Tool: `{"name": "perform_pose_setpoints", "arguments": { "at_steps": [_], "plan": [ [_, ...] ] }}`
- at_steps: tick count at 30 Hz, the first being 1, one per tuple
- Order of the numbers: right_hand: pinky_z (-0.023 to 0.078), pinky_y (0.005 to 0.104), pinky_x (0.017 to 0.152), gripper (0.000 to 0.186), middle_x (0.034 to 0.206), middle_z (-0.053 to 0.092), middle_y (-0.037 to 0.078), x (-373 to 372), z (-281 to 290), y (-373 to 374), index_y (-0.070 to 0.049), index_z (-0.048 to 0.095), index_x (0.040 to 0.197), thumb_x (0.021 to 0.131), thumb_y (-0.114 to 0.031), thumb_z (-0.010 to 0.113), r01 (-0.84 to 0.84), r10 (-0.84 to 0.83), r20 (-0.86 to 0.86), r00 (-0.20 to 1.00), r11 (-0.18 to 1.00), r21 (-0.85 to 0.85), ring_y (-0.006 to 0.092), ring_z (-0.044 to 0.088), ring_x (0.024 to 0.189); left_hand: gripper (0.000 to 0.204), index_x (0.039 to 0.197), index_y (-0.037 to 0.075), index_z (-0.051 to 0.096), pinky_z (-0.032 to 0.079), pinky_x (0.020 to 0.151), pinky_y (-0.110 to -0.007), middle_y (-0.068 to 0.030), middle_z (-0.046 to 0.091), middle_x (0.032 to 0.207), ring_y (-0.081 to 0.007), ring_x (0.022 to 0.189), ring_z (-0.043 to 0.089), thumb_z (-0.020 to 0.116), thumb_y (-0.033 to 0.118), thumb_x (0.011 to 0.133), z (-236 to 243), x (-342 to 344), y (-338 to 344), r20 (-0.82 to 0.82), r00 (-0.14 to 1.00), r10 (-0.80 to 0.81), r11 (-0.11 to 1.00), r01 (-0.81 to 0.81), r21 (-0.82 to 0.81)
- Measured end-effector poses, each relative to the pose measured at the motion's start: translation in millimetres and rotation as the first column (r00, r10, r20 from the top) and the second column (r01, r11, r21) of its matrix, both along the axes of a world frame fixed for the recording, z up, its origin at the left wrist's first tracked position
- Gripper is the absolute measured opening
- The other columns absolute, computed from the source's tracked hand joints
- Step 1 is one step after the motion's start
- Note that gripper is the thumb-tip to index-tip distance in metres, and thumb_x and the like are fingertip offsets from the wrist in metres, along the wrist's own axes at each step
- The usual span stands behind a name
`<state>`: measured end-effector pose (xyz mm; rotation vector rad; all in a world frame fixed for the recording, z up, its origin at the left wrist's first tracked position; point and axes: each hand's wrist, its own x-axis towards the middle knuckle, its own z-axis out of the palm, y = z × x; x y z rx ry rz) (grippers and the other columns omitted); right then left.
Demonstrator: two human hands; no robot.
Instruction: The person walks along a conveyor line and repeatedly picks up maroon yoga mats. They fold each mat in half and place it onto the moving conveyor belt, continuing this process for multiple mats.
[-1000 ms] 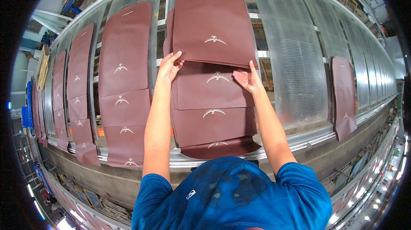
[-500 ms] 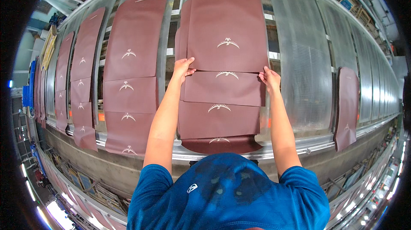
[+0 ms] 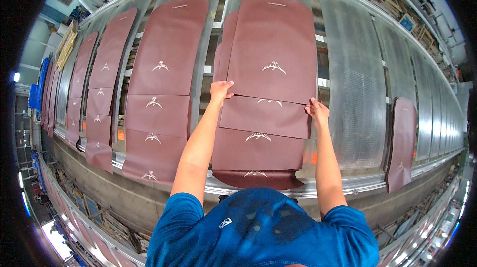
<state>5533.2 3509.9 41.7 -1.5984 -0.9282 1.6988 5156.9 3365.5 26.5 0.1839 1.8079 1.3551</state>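
Fingers of left hand (image 3: 220,89) and right hand (image 3: 316,111) pinch the lower corners of the top maroon sheet (image 3: 274,48), atop the stack mid-conveyor (image 3: 350,93). Looks thin, light, floppy; grip both corners, keep flat.

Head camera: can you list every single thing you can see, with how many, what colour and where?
Top sheet: one, maroon with a pale emblem, middle of the metal line, its lower edge held by both hands.
Overlapped sheets under it: at least three, maroon, stepping down toward the near rail.
Neighbouring stack: about four sheets, maroon, to the left.
Further stacks: several, maroon, curving away far left.
Single sheet: one, maroon, hanging at right.
Metal panels: many, silver, along the line.
Shirt: one, blue, bottom edge.
Left hand: one, at the top sheet's lower left corner.
Right hand: one, at its lower right corner.
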Motion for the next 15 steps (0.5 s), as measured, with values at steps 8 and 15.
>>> {"name": "perform_pose_setpoints", "arguments": {
  "at_steps": [8,15],
  "plan": [
    [0.053,0.0223,0.06,0.021,0.078,0.065,0.007,19,18,-14,0.001,0.064,0.094,0.086,-0.017,0.069,-0.047,0.044,0.057,0.997,0.997,0.063,0.0112,0.062,0.065,0.031,0.093,-0.003,0.065,0.051,0.059,-0.031,-0.0122,0.064,0.09,-0.0207,0.07,0.062,0.076,0.02,0.076,17,10,-19,-0.301,0.942,-0.149,0.984,0.111,-0.141],
    [0.045,0.0192,0.055,0.015,0.069,0.062,0.0,62,1,-64,-0.004,0.065,0.081,0.084,-0.017,0.071,-0.128,0.103,0.254,0.962,0.988,0.084,0.0067,0.055,0.059,0.022,0.082,0.001,0.066,0.043,0.091,-0.041,-0.0169,0.058,0.098,-0.0334,0.103,0.053,0.074,0.02,0.074,20,67,-78,-0.673,0.716,-0.187,0.963,0.0,-0.268]
  ]
}}
